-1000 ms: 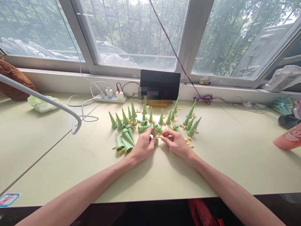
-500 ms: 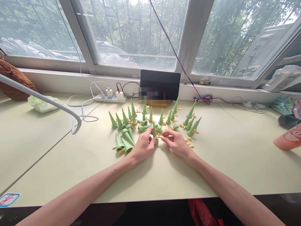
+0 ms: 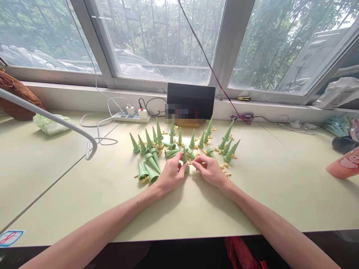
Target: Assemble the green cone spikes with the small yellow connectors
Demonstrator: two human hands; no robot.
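Several green plastic cones [image 3: 153, 158] with small yellow connectors lie and stand in a cluster on the pale table [image 3: 252, 194]. My left hand [image 3: 170, 173] is closed round the base of one upright green cone [image 3: 184, 157] at the near edge of the cluster. My right hand [image 3: 211, 171] pinches a small yellow connector [image 3: 192, 162] right beside that cone's base. The two hands nearly touch.
A dark tablet [image 3: 191, 101] leans against the window sill behind the cones. A white power strip [image 3: 131, 116] with cables lies at the back left. A white curved tube [image 3: 56, 121] crosses the left side. An orange-pink object [image 3: 343, 164] lies at the right edge.
Both hands stay at the same cone; the right hand's fingers have shifted slightly towards the cone's base. The rest has not moved.
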